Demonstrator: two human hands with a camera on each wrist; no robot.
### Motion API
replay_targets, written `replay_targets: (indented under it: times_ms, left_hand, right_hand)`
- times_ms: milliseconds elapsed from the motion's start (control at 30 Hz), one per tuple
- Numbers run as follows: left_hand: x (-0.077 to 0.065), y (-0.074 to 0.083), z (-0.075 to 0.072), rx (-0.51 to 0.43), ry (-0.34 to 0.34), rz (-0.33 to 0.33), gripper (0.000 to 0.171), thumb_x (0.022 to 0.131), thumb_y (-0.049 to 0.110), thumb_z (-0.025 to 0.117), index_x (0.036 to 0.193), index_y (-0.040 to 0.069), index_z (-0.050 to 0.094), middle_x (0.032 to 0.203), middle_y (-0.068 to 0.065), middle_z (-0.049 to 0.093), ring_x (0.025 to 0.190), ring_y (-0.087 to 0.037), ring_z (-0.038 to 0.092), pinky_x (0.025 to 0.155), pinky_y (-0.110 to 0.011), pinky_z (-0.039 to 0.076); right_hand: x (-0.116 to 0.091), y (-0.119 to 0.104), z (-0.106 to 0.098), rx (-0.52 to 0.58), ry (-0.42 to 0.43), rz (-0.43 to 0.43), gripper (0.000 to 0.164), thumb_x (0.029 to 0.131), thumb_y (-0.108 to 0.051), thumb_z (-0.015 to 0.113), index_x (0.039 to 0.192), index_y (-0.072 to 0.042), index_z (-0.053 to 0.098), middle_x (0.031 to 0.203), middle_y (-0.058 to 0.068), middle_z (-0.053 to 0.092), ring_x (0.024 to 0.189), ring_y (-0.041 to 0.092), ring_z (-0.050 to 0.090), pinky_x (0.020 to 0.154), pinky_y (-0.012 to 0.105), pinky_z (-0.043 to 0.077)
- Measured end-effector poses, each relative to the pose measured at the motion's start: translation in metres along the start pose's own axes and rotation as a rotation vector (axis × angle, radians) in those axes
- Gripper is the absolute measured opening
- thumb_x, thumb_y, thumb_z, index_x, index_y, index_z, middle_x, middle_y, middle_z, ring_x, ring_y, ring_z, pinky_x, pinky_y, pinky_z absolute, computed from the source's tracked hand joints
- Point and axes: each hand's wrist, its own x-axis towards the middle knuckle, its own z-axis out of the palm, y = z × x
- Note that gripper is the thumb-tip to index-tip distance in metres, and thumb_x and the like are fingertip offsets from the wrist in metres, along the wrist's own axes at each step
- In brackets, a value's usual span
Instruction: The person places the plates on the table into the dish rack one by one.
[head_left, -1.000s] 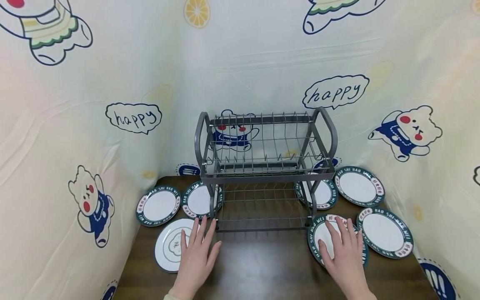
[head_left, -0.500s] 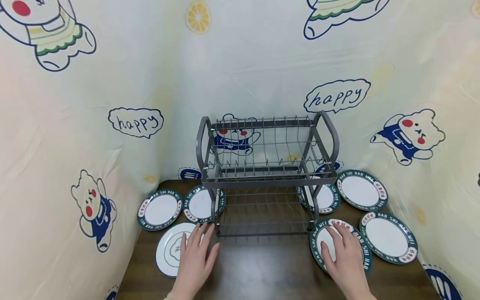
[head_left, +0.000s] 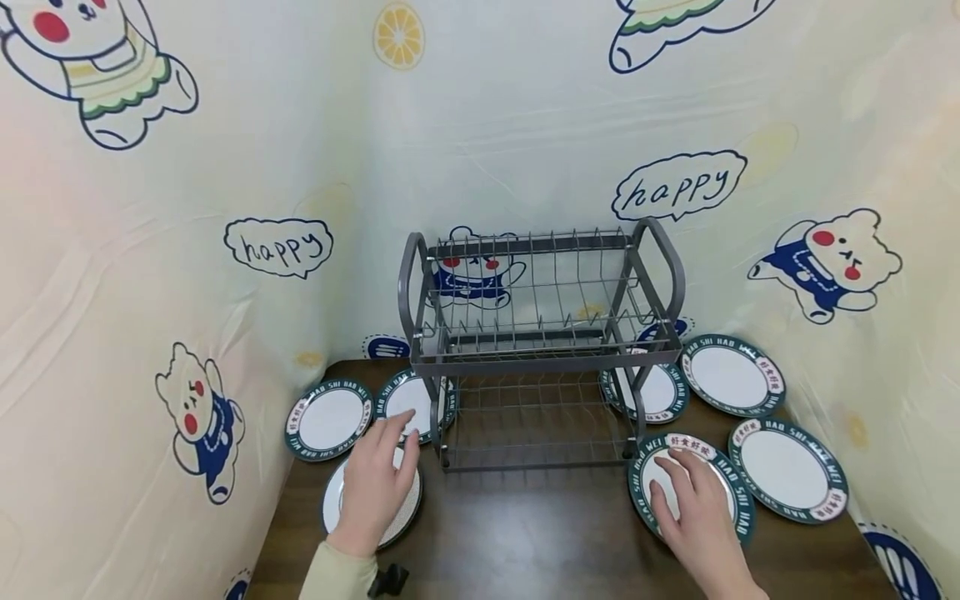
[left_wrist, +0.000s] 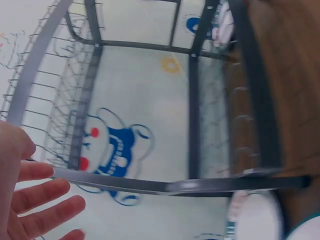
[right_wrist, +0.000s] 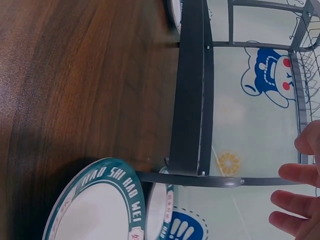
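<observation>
My left hand [head_left: 378, 479] lies flat, fingers straight, over a white plate [head_left: 337, 502] at the front left of the brown table [head_left: 525, 533]. Its fingertips reach toward a green-rimmed plate [head_left: 411, 393] beside the rack's left leg. In the left wrist view the left hand [left_wrist: 30, 200] shows spread fingers holding nothing. My right hand [head_left: 693, 508] rests with straight fingers on a green-rimmed plate [head_left: 720, 467] at the front right. A grey two-tier wire dish rack [head_left: 540, 333] stands between the hands, with nothing on either tier.
Several more green-rimmed plates lie flat around the rack: one at far left [head_left: 327, 419], one behind the rack's right leg [head_left: 660, 392], two at right [head_left: 732, 374] [head_left: 787, 469]. Cartoon-printed cloth [head_left: 187, 250] walls the table on three sides.
My left hand has slid left and forward, from the table beside the white plate to lie over it. The right hand has stayed on its plate. The view has shifted slightly.
</observation>
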Motion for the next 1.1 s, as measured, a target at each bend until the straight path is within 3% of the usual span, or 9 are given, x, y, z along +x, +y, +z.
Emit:
replay_targets:
  times_ms: [100,233,433,600,833,1100]
  left_hand:
    - [0.024,-0.004,-0.010,-0.038,0.029,0.028,0.028,0.096,0.008,0.068,0.123,0.001,0.069,0.104,-0.015,0.071,0.084,-0.028,0.070,0.064,-0.043,0.061]
    - [0.058,-0.008,-0.022,-0.096,0.085,0.004,0.024,0.098,0.004,0.065,0.121,0.000,0.069,0.101,-0.014,0.070,0.079,-0.022,0.067,0.056,-0.033,0.056]
    - [0.106,-0.008,-0.033,-0.217,0.091,-0.096,0.022,0.105,0.010,0.059,0.121,-0.001,0.070,0.105,-0.014,0.071,0.078,-0.020,0.065,0.066,-0.014,0.047]
    - [0.135,-0.003,-0.032,-0.275,0.045,-0.170,0.029,0.109,0.019,0.052,0.125,0.000,0.068,0.112,-0.015,0.071,0.084,-0.025,0.068,0.068,-0.026,0.050]
    - [0.161,0.006,-0.025,-0.329,-0.042,-0.255,0.038,0.112,0.028,0.045,0.130,0.001,0.064,0.112,-0.015,0.068,0.084,-0.026,0.065,0.069,-0.038,0.055]
    - [0.170,0.012,-0.021,-0.324,-0.010,-0.258,0.036,0.112,0.030,0.047,0.120,-0.002,0.062,0.097,-0.015,0.066,0.079,-0.028,0.059,0.068,-0.038,0.049]
  right_hand:
    - [0.003,0.002,0.000,0.005,0.003,0.002,0.033,0.085,-0.011,0.068,0.115,0.003,0.068,0.122,0.027,0.062,0.116,0.046,0.056,0.095,0.062,0.041]
    - [0.004,0.002,-0.001,0.008,-0.003,0.022,0.032,0.085,-0.010,0.070,0.114,0.003,0.068,0.122,0.027,0.062,0.117,0.047,0.055,0.096,0.064,0.041]
    - [0.000,0.004,0.000,-0.004,0.002,0.033,0.030,0.082,-0.006,0.073,0.111,0.002,0.070,0.119,0.026,0.064,0.117,0.049,0.056,0.094,0.066,0.042]
    - [-0.006,0.005,0.001,0.007,-0.002,0.039,0.030,0.080,-0.003,0.075,0.109,0.002,0.071,0.118,0.025,0.065,0.118,0.051,0.056,0.092,0.067,0.043]
    - [-0.013,0.006,0.001,-0.001,-0.037,0.075,0.027,0.081,-0.003,0.076,0.106,0.002,0.071,0.114,0.025,0.066,0.117,0.051,0.056,0.094,0.068,0.042]
    - [-0.018,0.007,-0.002,-0.020,-0.063,0.095,0.023,0.083,-0.004,0.076,0.104,0.002,0.072,0.112,0.024,0.067,0.117,0.050,0.057,0.095,0.067,0.043]
